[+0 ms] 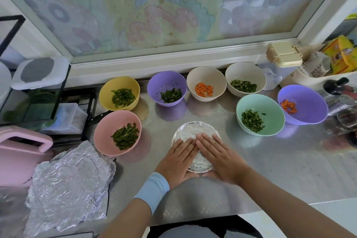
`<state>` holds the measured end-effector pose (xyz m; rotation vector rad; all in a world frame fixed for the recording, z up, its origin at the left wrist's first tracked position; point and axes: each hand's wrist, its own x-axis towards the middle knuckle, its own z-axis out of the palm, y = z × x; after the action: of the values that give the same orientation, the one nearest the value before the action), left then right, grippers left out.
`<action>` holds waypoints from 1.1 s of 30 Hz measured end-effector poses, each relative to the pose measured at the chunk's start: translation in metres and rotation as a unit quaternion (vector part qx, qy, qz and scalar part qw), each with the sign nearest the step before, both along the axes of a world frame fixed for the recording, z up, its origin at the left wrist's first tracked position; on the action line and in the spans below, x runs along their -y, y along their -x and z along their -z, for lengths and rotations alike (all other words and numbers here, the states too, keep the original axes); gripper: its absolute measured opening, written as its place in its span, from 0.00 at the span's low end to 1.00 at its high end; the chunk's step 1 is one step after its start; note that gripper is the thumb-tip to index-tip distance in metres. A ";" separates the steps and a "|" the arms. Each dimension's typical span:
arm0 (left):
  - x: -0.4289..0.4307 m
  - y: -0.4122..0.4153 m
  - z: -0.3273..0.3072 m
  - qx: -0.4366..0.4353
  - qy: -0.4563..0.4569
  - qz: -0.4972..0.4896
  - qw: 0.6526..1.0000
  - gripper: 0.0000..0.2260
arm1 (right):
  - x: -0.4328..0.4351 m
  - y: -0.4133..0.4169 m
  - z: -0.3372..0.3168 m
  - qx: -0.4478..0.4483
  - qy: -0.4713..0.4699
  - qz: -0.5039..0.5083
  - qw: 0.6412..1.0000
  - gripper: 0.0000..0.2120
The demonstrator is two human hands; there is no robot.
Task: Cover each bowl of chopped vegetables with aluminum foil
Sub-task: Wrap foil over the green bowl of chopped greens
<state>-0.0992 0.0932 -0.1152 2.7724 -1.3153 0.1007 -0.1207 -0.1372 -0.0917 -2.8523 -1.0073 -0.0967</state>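
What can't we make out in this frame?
Head view, the only one:
- Contents of the foil-covered bowl: hidden by its wrap and by the left hand and right hand lying flat on top.
- The bowl's near rim: under the hands.
- Print on the yellow package: too small to read.
- Pink tub: cut off by the left edge.

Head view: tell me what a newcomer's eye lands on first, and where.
Dead centre, the left hand and right hand press flat on a foil-covered bowl on the steel counter. Seven uncovered pastel bowls of chopped greens or carrot arc around it, from the pink bowl at left to the purple bowl at far right. A crumpled heap of foil glints at lower left.
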 end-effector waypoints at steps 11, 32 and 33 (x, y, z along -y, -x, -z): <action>0.006 0.023 -0.015 -0.199 0.196 -0.268 0.922 0.61 | 0.004 0.013 0.002 -0.066 -0.093 0.150 0.982 0.49; 0.048 -0.004 -0.048 -0.428 0.692 -0.474 0.336 0.17 | -0.053 0.007 -0.018 -0.309 -0.689 0.479 0.447 0.27; 0.051 -0.009 -0.049 -0.436 0.685 -0.479 0.334 0.18 | -0.057 0.002 -0.017 -0.311 -0.675 0.499 0.446 0.27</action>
<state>-0.0905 0.0420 -0.0661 1.0638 0.7017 -0.1545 -0.1226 -0.0800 -0.0749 -1.2159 0.7883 0.0552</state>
